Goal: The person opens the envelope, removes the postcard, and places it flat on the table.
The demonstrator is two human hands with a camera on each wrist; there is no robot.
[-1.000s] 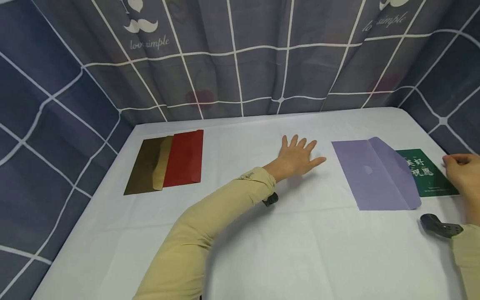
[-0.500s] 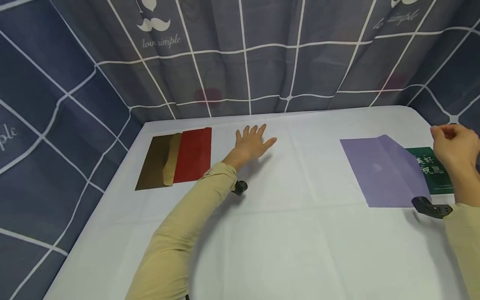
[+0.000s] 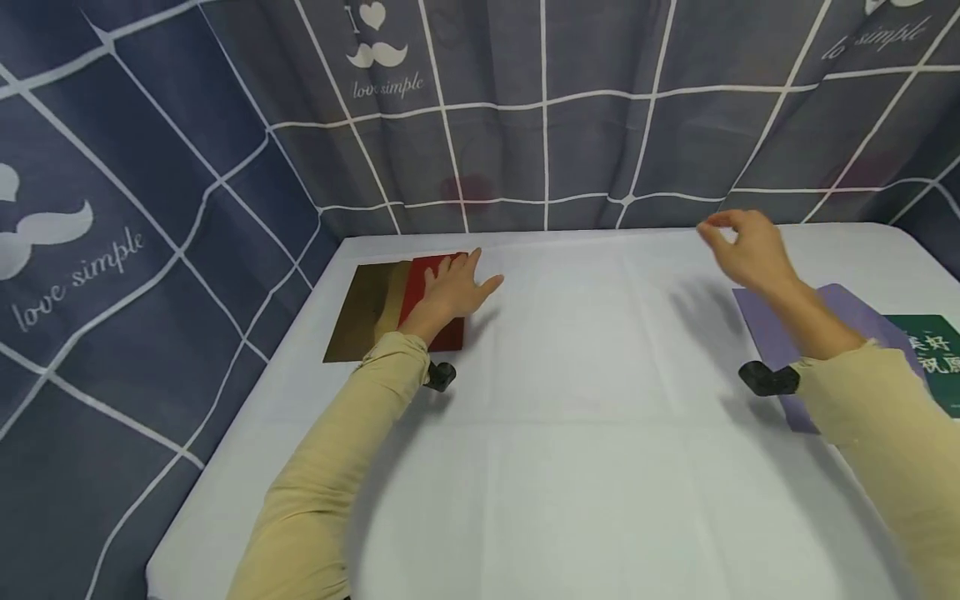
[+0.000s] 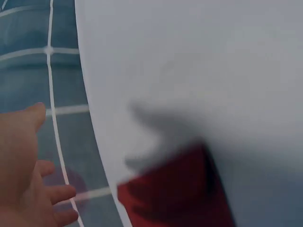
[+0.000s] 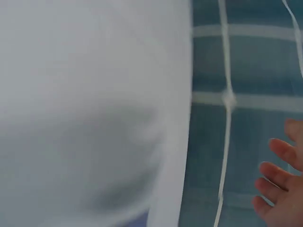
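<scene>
My left hand [image 3: 452, 287], fingers spread, hangs over a red envelope [image 3: 452, 335] at the back left, and its shadow falls across that envelope [image 4: 170, 189] in the left wrist view. Beside the red one lies a dark gold envelope [image 3: 356, 312] with a lighter gold flap. My right hand [image 3: 750, 250] is raised above the back of the table, fingers loosely bent and nothing in them; the right wrist view shows its relaxed fingers [image 5: 274, 175]. Under the right forearm is a purple envelope [image 3: 855, 308] with its flap spread out. A green card [image 3: 930, 350] with white characters lies partly beneath that flap.
A white cloth covers the table [image 3: 585, 492]. Dark grey-blue curtains [image 3: 495, 158] with white grid lines hang behind it and at both sides. A black device [image 3: 441, 377] is worn at the left wrist, and a similar one [image 3: 768, 379] at the right.
My left hand has moved left from mid-table to over the red envelope. My right hand has left the green card's right edge and swung left across the purple envelope. The view has turned left.
</scene>
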